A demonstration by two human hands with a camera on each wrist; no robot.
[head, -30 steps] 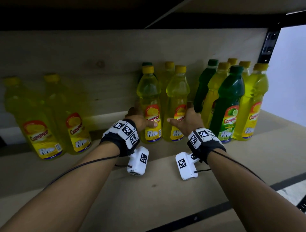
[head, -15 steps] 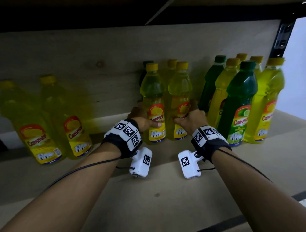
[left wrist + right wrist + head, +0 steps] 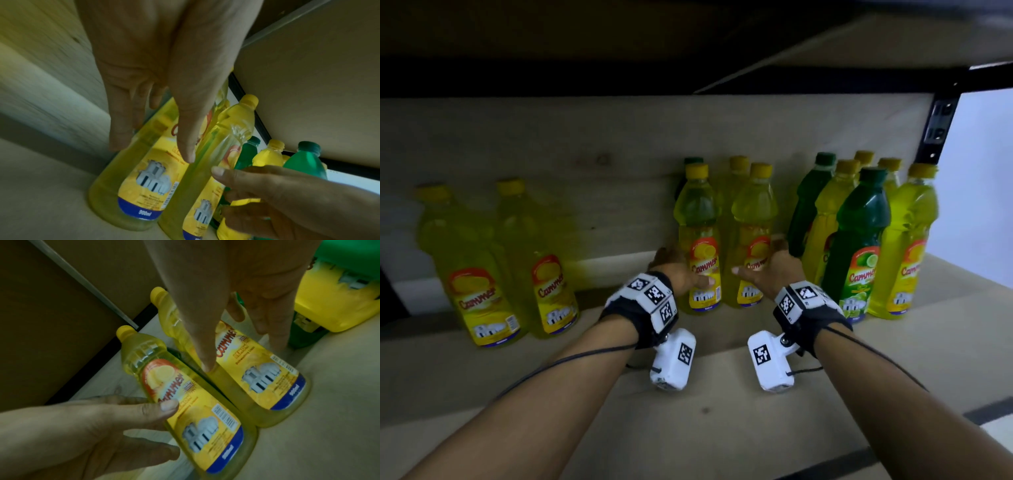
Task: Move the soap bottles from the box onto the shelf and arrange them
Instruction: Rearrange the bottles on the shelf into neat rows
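Two yellow soap bottles stand side by side on the wooden shelf (image 3: pixel 705 418). My left hand (image 3: pixel 685 270) holds the left bottle (image 3: pixel 698 219), its thumb across the label and its fingers along the bottle's left side. The left wrist view shows that hand (image 3: pixel 153 152) on this bottle (image 3: pixel 144 186). My right hand (image 3: pixel 767 263) holds the right bottle (image 3: pixel 753 219). In the right wrist view that hand (image 3: pixel 242 355) has its thumb tip on the bottle (image 3: pixel 257 378) and its fingers down the far side. The box is out of view.
A cluster of green and yellow bottles (image 3: pixel 859 240) stands close on the right. Two more yellow bottles (image 3: pixel 482 274) stand at the left, and others hide behind the held pair. The upper shelf (image 3: pixel 688 51) hangs low overhead. A black post (image 3: pixel 938 126) marks the right end.
Both hands stay on the same two bottles, which keep their places on the shelf. Only the head view has shifted slightly.
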